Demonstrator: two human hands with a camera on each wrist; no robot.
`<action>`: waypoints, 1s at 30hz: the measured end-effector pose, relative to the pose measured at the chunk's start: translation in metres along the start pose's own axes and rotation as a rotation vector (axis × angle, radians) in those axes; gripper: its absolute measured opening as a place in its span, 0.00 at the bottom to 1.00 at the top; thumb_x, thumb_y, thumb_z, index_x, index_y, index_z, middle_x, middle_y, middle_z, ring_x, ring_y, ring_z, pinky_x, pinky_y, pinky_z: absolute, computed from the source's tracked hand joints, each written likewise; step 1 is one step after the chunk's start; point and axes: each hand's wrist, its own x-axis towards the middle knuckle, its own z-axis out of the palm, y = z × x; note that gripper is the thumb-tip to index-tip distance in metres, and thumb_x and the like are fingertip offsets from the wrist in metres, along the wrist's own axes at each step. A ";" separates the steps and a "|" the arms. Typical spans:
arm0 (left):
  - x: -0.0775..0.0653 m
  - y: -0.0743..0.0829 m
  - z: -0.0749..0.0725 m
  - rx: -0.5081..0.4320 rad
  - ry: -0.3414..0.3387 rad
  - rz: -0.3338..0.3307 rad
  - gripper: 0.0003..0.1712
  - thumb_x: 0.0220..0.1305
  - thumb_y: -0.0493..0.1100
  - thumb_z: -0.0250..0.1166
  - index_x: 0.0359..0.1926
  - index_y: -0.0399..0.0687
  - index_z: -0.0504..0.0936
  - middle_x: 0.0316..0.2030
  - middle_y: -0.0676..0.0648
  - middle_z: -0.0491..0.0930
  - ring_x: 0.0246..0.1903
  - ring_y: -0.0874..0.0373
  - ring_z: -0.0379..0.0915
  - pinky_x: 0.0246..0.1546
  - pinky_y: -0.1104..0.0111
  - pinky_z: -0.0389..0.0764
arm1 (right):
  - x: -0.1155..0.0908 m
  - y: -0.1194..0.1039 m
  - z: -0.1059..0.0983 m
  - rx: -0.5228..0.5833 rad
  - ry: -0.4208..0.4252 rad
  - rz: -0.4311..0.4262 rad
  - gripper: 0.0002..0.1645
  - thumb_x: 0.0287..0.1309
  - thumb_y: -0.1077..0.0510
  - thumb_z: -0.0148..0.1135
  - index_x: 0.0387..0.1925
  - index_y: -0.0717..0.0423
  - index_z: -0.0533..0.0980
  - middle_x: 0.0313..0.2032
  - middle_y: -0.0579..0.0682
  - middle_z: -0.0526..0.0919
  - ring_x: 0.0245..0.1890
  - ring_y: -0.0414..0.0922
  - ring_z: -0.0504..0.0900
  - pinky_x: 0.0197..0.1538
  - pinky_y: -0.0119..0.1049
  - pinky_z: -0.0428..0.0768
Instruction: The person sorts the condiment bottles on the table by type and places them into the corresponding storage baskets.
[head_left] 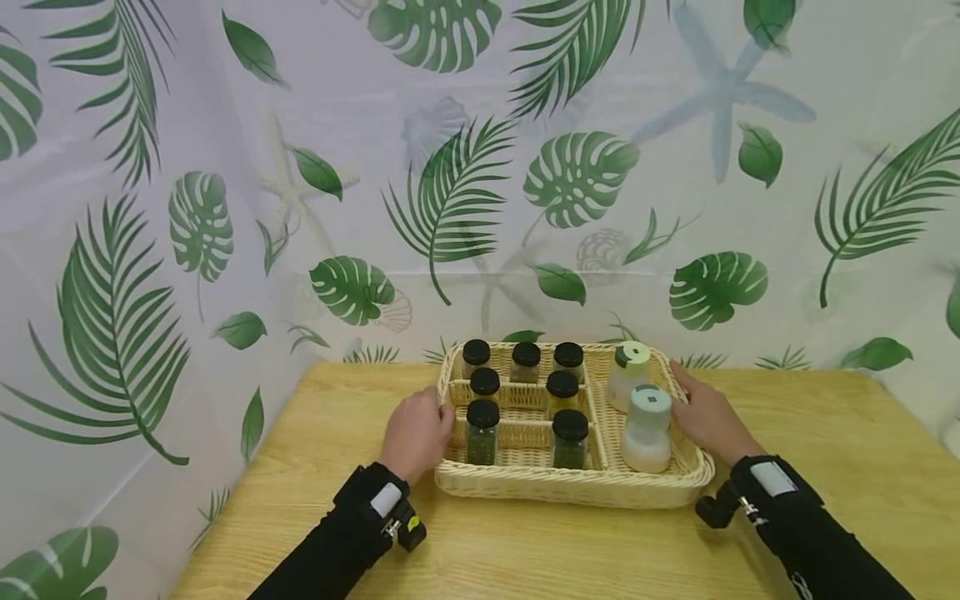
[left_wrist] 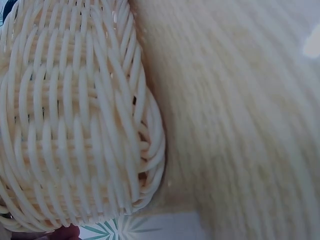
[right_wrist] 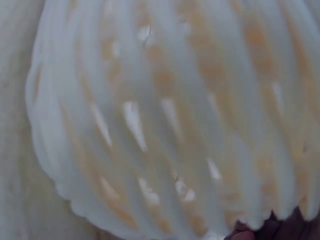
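A cream woven basket sits at the middle of the wooden table, long side toward me. My left hand grips its left end, thumb at the rim. At the opposite end, my right hand holds the right side, its fingers partly hidden by the weave. Several black-lidded glass jars stand in the divided left part. Two white bottles with pale caps, the nearer bottle and the farther bottle, occupy the right section. Both wrist views are filled by woven wall, with a few fingers at the bottom edge.
The wooden tabletop extends to both sides of the basket and in front of it. Behind it hangs a white leaf-print cloth, close to the basket's back edge. More of this cloth covers the left side.
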 end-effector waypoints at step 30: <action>0.014 -0.008 0.012 0.140 -0.011 -0.007 0.14 0.71 0.45 0.57 0.33 0.39 0.78 0.23 0.44 0.75 0.22 0.52 0.74 0.22 0.62 0.72 | 0.017 0.009 0.002 -0.063 -0.066 -0.007 0.42 0.76 0.47 0.39 0.79 0.62 0.40 0.73 0.76 0.52 0.71 0.74 0.55 0.67 0.69 0.61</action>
